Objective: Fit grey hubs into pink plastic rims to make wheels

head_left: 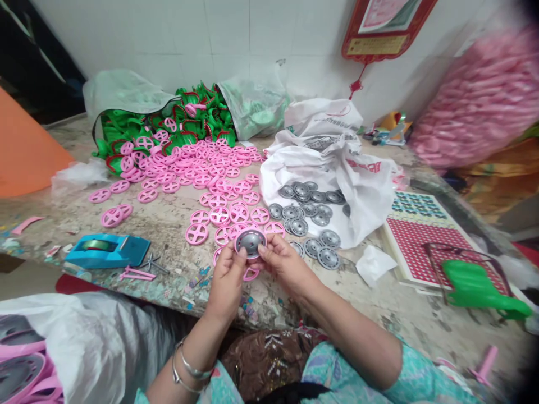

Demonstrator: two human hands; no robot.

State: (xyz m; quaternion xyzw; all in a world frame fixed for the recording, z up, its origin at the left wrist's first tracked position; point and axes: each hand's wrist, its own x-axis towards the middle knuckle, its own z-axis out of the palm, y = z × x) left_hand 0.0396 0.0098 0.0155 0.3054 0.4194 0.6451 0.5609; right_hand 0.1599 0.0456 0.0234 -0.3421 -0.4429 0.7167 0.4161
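Note:
Between both hands, above the table's front part, is a toy wheel (251,242) made of a grey hubcap disc set against a pink rim. My left hand (227,275) grips its left side, thumb on the grey face. From the right, my right hand (284,261) holds the other edge, its thumb also on the disc. Loose pink wheel rims (219,216) with crossed spokes lie just beyond the hands and spread in a heap toward the back. Grey hubcap discs (328,258) lie to the right, some spilling from a white sack (366,207).
Green toy parts (210,115) spill from a bag behind the rims. A blue tape dispenser (109,251) sits at left. Sticker sheets (421,235) and a green plastic piece (480,286) lie at right. A sack of assembled wheels (92,336) stands lower left; a pink-filled bag (480,101) stands far right.

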